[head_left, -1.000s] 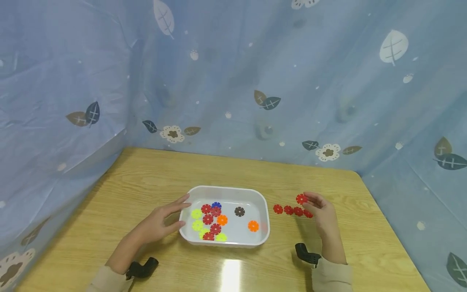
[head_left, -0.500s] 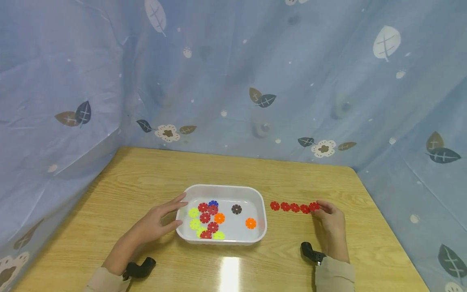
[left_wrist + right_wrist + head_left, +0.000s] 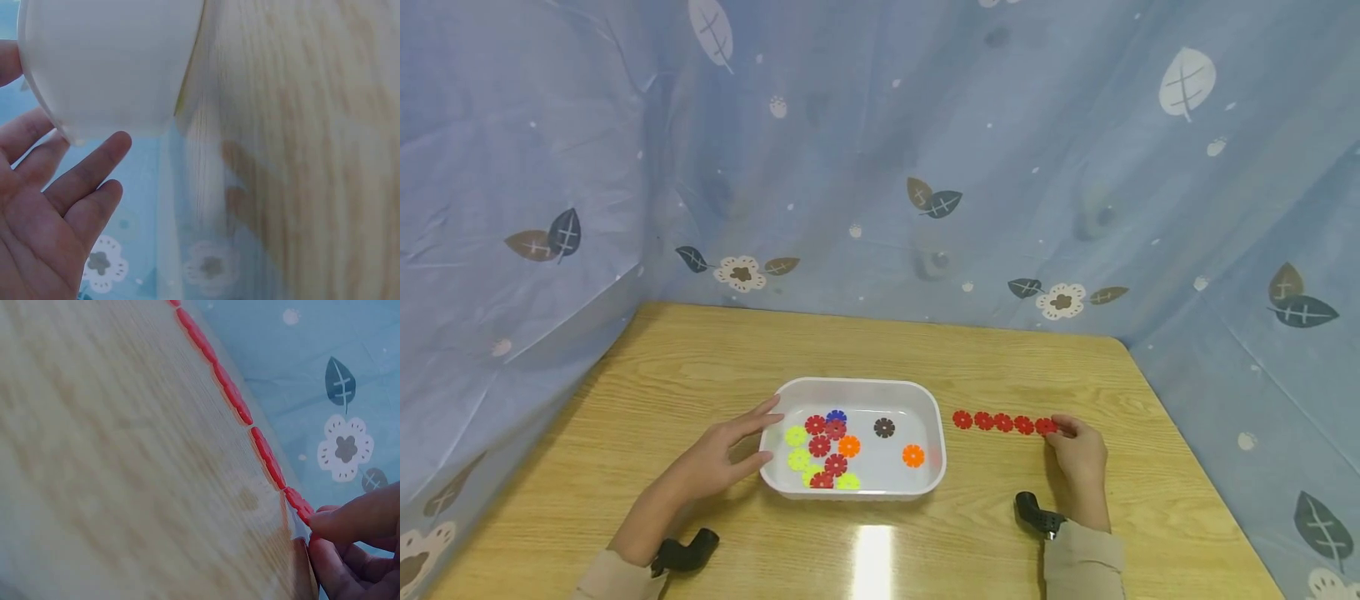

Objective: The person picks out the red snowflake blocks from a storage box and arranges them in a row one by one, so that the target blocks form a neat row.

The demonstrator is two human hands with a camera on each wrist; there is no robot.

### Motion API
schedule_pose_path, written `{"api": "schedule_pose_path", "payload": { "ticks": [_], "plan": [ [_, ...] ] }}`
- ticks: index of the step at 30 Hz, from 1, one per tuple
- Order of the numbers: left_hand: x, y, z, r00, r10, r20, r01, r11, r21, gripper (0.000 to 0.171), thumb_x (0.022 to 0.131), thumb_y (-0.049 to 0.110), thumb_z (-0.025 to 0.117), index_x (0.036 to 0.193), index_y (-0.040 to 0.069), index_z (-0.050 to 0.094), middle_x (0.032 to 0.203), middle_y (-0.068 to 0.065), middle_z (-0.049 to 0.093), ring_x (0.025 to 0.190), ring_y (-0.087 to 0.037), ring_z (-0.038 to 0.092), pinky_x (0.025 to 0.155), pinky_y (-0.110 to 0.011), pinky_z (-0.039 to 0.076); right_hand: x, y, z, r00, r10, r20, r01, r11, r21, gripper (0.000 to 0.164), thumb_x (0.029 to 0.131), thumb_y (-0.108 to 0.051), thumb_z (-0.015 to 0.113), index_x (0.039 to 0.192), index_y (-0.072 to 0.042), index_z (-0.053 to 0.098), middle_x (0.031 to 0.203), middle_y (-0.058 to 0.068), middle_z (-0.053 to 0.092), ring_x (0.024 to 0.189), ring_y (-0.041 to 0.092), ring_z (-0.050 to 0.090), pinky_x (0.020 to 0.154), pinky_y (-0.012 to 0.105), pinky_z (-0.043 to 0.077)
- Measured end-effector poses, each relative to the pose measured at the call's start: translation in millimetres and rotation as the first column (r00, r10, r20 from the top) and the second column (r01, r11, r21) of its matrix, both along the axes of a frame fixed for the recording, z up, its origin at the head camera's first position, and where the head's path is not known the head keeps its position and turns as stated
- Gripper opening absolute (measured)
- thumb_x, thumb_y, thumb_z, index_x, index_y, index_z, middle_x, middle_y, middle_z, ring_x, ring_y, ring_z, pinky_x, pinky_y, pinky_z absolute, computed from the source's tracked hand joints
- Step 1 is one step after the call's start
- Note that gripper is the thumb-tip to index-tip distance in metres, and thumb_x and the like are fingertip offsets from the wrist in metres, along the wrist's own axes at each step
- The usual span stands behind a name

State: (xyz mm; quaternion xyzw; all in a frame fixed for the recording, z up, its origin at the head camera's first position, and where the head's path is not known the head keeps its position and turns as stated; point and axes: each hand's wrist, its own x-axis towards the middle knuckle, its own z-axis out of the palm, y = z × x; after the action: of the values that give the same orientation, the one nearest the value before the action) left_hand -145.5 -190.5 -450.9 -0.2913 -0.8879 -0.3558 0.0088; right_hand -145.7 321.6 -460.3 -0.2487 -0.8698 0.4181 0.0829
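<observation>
Filling the top of the head view, a blue curtain printed with leaves and flowers. Below, across the lower half, a wood-grain bench with a patch of glare at bottom centre. On it, around lower centre, a white tray. At the tray's left end, the left hand, fingers spread and mostly straight, fingertips at the rim, apparently just steadying. Right of lower centre, the right hand, pinching the outermost red disc between thumb and finger. Inside the tray, bunched mostly toward the left and partly overlapping, loose red discs, yellow discs, orange discs, a blue disc and a dark brown disc. Right of the tray, on the bench, a row of red discs, five in all, edge to edge, counting the pinched one at the right end. In the right wrist view, the same line running from top centre to lower right; cannot tell interlocked edges from merely touching ones. Step in hand, by the look of it: setting or aligning the fifth piece. Next move seemingly calling for a gentle release without nudging the line, then perhaps a reach back for another red.
</observation>
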Motion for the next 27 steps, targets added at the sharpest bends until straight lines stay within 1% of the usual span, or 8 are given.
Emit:
{"api": "schedule_pose_path", "payload": {
  "ticks": [4, 10, 13, 16, 18, 20, 24, 27],
  "plan": [
    [0.0, -0.3, -1.0, 1.0, -0.005, -0.017, 0.005, 1.0, 0.0, 0.05, 0.09, 0.028, 0.064, 0.136, 0.012, 0.052, 0.153, -0.005, 0.034, 0.135, -0.031, 0.039, 0.104, -0.054, 0.038, 0.5, 1.1, 1.4, 1.0, 0.012, 0.0, -0.012, 1.0, 0.018, 0.032, 0.09, -0.006, 0.058, 0.119, 0.006, 0.06, 0.112, 0.027, 0.061, 0.098, 0.031, 0.057, 0.063, 0.015, 0.042],
    [0.0, -0.4, -2.2, 1.0, -0.004, -0.015, 0.004, 1.0, -0.004, 0.049, 0.091, 0.03, 0.063, 0.136, 0.014, 0.052, 0.154, -0.004, 0.033, 0.136, -0.032, 0.038, 0.104, -0.054, 0.037, 3.5, 0.9, 16.8, 0.997, 0.057, -0.052, -0.055, 0.998, 0.028, 0.039, 0.094, -0.014, 0.055, 0.129, 0.002, 0.054, 0.124, 0.024, 0.058, 0.108, 0.03, 0.057, 0.062, 0.005, 0.039],
    [-1.0, -0.2, -1.8, 1.0, -0.009, -0.019, 0.009, 1.0, 0.001, 0.049, 0.091, 0.029, 0.063, 0.136, 0.013, 0.052, 0.154, -0.004, 0.033, 0.136, -0.031, 0.038, 0.104, -0.054, 0.037, 3.2, -4.4, 29.2, 0.991, 0.098, -0.09, -0.097, 0.995, 0.011, 0.042, 0.095, -0.019, 0.056, 0.132, 0.0, 0.052, 0.129, 0.02, 0.057, 0.102, 0.011, 0.058, 0.066, 0.0, 0.039],
    [-1.2, -0.5, -1.4, 1.0, -0.01, -0.02, 0.01, 1.0, 0.003, 0.049, 0.091, 0.029, 0.063, 0.136, 0.013, 0.052, 0.153, -0.005, 0.033, 0.135, -0.031, 0.039, 0.105, -0.054, 0.037, 2.2, -17.5, 41.6, 0.979, 0.158, -0.127, -0.163, 0.986, -0.024, 0.043, 0.096, -0.022, 0.056, 0.133, -0.002, 0.051, 0.13, 0.019, 0.056, 0.092, -0.011, 0.05, 0.07, 0.0, 0.041],
    [-1.2, -0.8, -1.0, 1.0, -0.008, -0.013, 0.008, 1.0, 0.004, 0.049, 0.091, 0.029, 0.063, 0.136, 0.013, 0.052, 0.153, -0.005, 0.033, 0.136, -0.032, 0.038, 0.105, -0.054, 0.037, 0.6, -30.3, 48.2, 0.962, 0.214, -0.171, -0.229, 0.971, -0.073, 0.042, 0.096, -0.021, 0.056, 0.133, -0.002, 0.051, 0.13, 0.02, 0.055, 0.088, -0.017, 0.047, 0.073, 0.002, 0.043],
    [-0.9, -0.9, -0.5, 1.0, -0.003, -0.004, 0.003, 1.0, 0.003, 0.05, 0.091, 0.029, 0.064, 0.136, 0.013, 0.052, 0.153, -0.006, 0.033, 0.136, -0.032, 0.038, 0.105, -0.054, 0.037, -1.7, -45.8, 53.4, 0.937, 0.277, -0.214, -0.306, 0.945, -0.115, 0.04, 0.095, -0.018, 0.057, 0.131, -0.001, 0.051, 0.13, 0.022, 0.055, 0.09, -0.015, 0.049, 0.076, 0.004, 0.045],
    [-0.4, -0.6, 0.5, 1.0, 0.002, 0.005, -0.002, 1.0, 0.0, 0.05, 0.091, 0.029, 0.064, 0.137, 0.014, 0.051, 0.153, -0.006, 0.033, 0.136, -0.033, 0.038, 0.104, -0.055, 0.038, -6.6, -78.7, 57.7, 0.886, 0.37, -0.28, -0.432, 0.879, -0.202, 0.036, 0.093, -0.01, 0.06, 0.127, 0.001, 0.054, 0.125, 0.023, 0.057, 0.096, -0.003, 0.056, 0.081, 0.009, 0.048],
    [-0.5, 0.1, 1.4, 1.0, 0.0, 0.0, 0.0, 1.0, -0.003, 0.05, 0.09, 0.029, 0.064, 0.137, 0.013, 0.051, 0.153, -0.006, 0.034, 0.135, -0.032, 0.039, 0.104, -0.056, 0.038, -7.8, -100.1, 57.4, 0.846, 0.428, -0.319, -0.508, 0.829, -0.234, 0.035, 0.09, -0.005, 0.062, 0.124, 0.003, 0.056, 0.122, 0.025, 0.058, 0.102, 0.012, 0.06, 0.083, 0.012, 0.05]
  ]
}}
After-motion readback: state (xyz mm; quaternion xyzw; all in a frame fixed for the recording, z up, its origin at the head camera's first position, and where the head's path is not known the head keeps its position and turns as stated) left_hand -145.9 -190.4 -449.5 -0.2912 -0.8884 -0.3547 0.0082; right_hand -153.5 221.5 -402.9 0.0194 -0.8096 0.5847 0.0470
